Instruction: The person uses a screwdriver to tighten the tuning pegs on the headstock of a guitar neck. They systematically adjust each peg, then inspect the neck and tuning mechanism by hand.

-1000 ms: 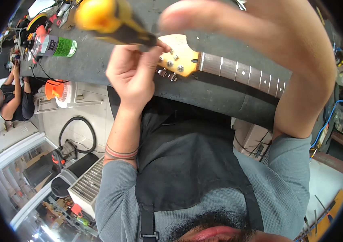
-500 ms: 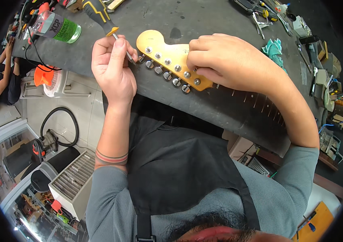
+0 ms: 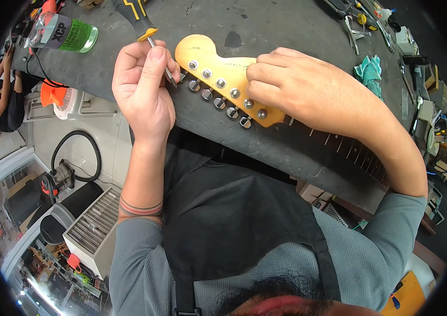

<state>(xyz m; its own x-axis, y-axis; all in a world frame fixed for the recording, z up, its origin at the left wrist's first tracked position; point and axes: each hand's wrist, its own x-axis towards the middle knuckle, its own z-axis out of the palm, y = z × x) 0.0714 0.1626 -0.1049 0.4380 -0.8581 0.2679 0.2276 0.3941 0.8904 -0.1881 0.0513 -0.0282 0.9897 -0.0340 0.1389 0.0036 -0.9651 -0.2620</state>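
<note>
A guitar headstock [image 3: 202, 50] of yellowish wood lies on the dark bench, with a row of round metal tuner posts [image 3: 235, 93] on its face and tuning pegs [image 3: 219, 103] along the near edge. My left hand [image 3: 147, 92], left of the headstock, pinches the metal shaft of a screwdriver [image 3: 135, 20] with a black and yellow handle. The handle points up and away, and the tip hangs by the nearest peg. Over the headstock's right part, my right hand [image 3: 292, 87] is closed with fingers curled down. Its fingertips are hidden, so whatever they pinch cannot be seen.
A clear bottle [image 3: 68, 32] of cleaner with a green label stands at the far left of the bench. A teal cloth [image 3: 369, 73] and several tools [image 3: 354, 32] lie to the right. Beyond the bench's left end, another person [image 3: 3, 97] is partly visible.
The view has shifted slightly. My right hand has turned a little over the headstock, and its thumb no longer shows. My left hand keeps its pinch on the screwdriver.
</note>
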